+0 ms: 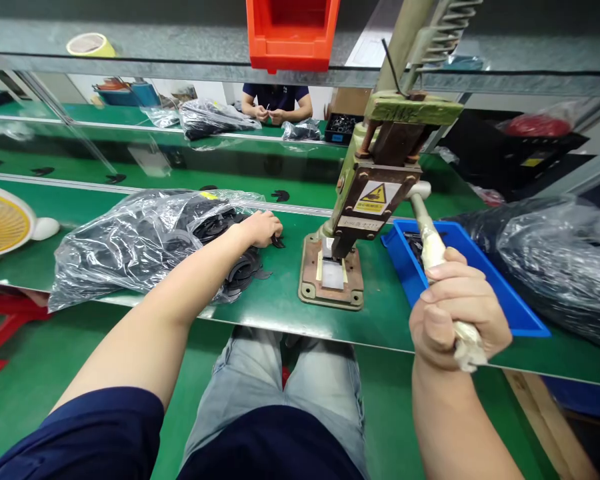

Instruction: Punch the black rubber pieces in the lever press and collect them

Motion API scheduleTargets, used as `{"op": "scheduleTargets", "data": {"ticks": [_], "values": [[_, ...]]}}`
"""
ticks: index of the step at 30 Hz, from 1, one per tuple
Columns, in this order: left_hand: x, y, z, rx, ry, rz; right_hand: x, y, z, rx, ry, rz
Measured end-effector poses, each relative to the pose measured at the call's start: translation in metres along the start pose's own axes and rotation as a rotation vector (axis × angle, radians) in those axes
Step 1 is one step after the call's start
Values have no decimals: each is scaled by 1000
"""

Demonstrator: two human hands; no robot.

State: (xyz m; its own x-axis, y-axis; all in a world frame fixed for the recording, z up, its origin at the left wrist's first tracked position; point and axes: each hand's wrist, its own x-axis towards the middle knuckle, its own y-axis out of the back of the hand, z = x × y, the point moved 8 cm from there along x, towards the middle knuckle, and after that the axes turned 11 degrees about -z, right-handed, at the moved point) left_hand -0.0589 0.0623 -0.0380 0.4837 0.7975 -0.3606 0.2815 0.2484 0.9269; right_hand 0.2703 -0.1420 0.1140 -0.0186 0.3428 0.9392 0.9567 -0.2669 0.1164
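Note:
My right hand (457, 307) is wrapped round the tape-covered lever handle (431, 245) of a green hand press (375, 193). The press stands on a flat base plate (310, 280), its ram lowered close over a small metal fixture (333, 275). To the left, my left hand (261, 229) is closed with fingertips down at a small black curved piece (278, 241). Beneath that wrist lies a clear plastic bag (125, 233), its mouth spilling flat black curved pieces (243, 270) onto the green table.
A blue bin (520, 320) with dark parts stands right of the press, beside a large plastic bag (570, 253). Overhead, a shelf carries an orange bin (294, 53). Black pieces (281, 195) lie spaced along the green surface behind. A yellow-and-white fan (5, 223) is at left; a co-worker (276, 103) sits opposite.

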Motion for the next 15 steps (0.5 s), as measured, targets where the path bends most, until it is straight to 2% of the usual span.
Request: {"op": "scheduleTargets", "data": {"ticks": [9, 15], "values": [[2, -1, 21, 2, -66, 1, 0, -1, -1, 7, 8, 26], [8, -5, 23, -19, -44, -127, 0, -1, -1, 2, -8, 19]]}}
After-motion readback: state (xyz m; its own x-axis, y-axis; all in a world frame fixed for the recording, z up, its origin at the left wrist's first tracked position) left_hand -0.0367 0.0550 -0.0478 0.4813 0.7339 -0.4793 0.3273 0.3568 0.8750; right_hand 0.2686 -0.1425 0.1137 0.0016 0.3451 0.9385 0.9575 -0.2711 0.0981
